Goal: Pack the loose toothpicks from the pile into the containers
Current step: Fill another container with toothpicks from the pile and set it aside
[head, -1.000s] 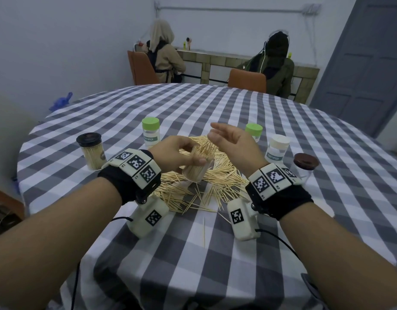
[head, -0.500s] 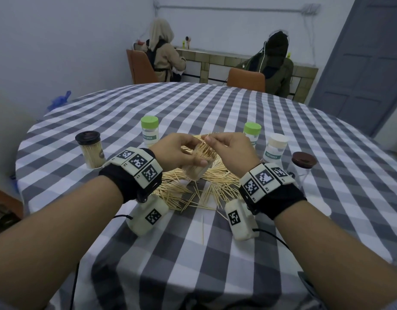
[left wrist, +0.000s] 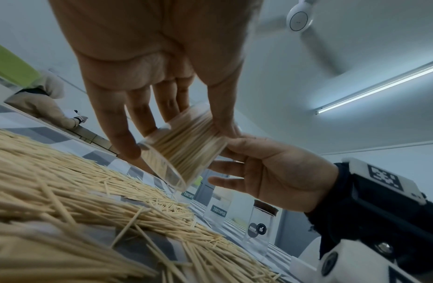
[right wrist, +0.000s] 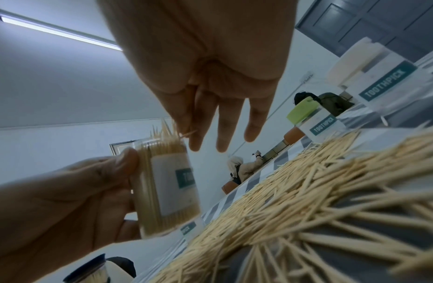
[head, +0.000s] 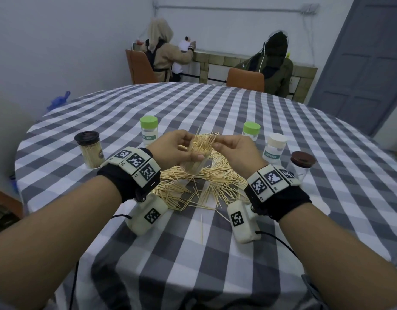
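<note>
While the left hand [head: 178, 148] grips a nearly full jar [head: 194, 163] and the right hand [head: 234, 151] pinches toothpicks [head: 204, 142] at its mouth, a big pile [head: 193, 189] lies below both hands.

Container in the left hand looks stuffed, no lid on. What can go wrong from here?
1. The container is packed, with toothpicks sticking out above its rim; the right hand pushing more in could bend them or spill some.
2. The left hand holds it tilted in the air over the pile; a slip could dump the contents back.
</note>
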